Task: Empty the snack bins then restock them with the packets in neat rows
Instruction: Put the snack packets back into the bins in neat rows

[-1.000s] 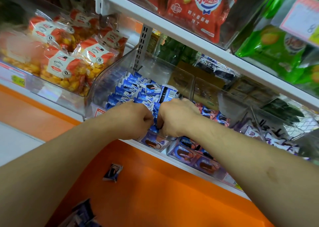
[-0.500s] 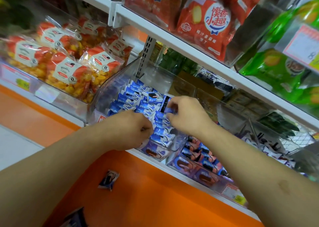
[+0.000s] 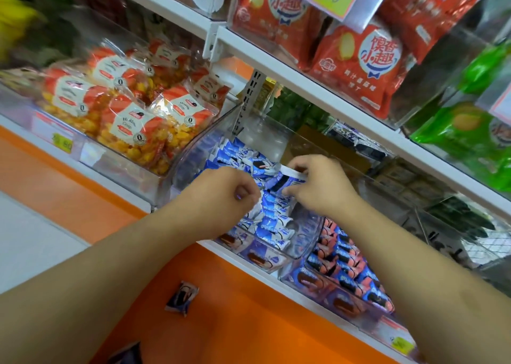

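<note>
While both forearms are stretched up and forward to the shelf (image 3: 279, 73), the hands are held over a clear bin (image 3: 301, 242) filled with blue packets (image 3: 272, 226). The left hand (image 3: 221, 195) is seen from the back with its fingers curled into a loose fist, knuckles toward the bin; packets are touched by it at the fingertips, but whether 1 is gripped cannot be told. The right hand (image 3: 318, 184) is raised a little higher and further in, and 1 packet (image 3: 291, 179) is pinched by its white end between thumb and bent fingers, just above the rows. A second bin (image 3: 312, 283) of pink-and-blue packets is set just to the right. 1 dropped packet (image 3: 181, 298) is seen lying on the orange surface below.
</note>
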The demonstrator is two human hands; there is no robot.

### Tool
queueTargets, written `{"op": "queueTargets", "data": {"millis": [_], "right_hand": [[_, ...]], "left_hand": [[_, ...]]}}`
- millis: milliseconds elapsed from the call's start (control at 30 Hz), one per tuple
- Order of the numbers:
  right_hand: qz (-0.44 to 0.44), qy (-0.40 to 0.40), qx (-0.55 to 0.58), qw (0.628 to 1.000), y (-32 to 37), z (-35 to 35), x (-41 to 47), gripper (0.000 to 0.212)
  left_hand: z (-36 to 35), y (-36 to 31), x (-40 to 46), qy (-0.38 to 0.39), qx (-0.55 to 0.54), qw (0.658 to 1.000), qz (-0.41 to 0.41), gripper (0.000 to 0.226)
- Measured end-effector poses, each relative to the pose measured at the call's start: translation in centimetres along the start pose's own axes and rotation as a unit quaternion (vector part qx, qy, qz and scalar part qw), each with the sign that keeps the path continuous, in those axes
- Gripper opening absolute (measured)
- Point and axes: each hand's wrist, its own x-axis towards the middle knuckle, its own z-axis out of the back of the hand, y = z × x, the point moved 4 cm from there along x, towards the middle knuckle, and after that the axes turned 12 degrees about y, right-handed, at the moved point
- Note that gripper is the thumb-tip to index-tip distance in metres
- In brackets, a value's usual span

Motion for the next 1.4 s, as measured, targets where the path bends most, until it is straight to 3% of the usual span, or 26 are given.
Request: {"op": "queueTargets", "data": {"millis": [67,133,200,333,467,600,733,833,900,1000,1267,1400], "right_hand": [[0.05,-0.06,0.089,0.993,0.7,0.6,-2.6,0.029],[0.117,-0.1,0.155,0.976,1.8,0.9,-5.2,0.037],[0.186,-0.109,0.17,0.962,3.1,0.8,-7.3,0.05],[0.217,-0.055,0.237,0.945,4.1,0.0,-8.9,0.068],[0.179,-0.028,0.358,0.916,4.7,0.5,-9.9,0.074],[0.147,-0.008,0.327,0.934,5.6,0.8,-9.4,0.036],[0.138,-0.017,0.287,0.948,6.2,0.2,-7.7,0.034],[0.1,-0.043,0.285,0.952,6.1,-0.4,-5.1,0.03],[0.061,-0.07,0.286,0.954,5.8,-0.9,-2.7,0.029],[0.024,-0.117,0.224,0.967,5.8,-1.2,2.0,0.025],[-0.019,-0.145,0.063,0.987,5.4,-3.6,14.1,0.03],[0.014,-0.166,-0.016,0.986,5.2,-5.4,16.1,0.022]], "left_hand": [[0.7,-0.2,-0.2,-0.017,-0.129,0.991,0.024,0.016],[0.8,-0.7,-0.8,0.014,-0.286,0.956,0.058,0.031],[0.8,-1.7,-1.6,0.06,-0.374,0.923,0.06,0.039],[1.4,-3.3,-3.6,0.072,-0.413,0.908,-0.021,0.009],[2.3,-3.2,-4.6,0.021,-0.391,0.919,-0.033,0.026],[2.9,-3.6,-5.1,-0.014,-0.362,0.93,-0.062,0.032],[3.4,-2.5,-4.8,-0.04,-0.281,0.958,-0.052,0.035],[4.4,-0.3,-4.1,-0.114,-0.075,0.991,-0.003,0.048],[5.1,0.7,-3.9,-0.142,0.087,0.986,0.006,0.064],[5.2,2.0,-3.5,-0.109,0.204,0.973,0.013,0.081],[4.8,4.5,-2.4,-0.165,0.224,0.96,-0.038,0.08],[4.3,5.1,-2.1,-0.177,0.231,0.955,-0.058,0.077]]}}
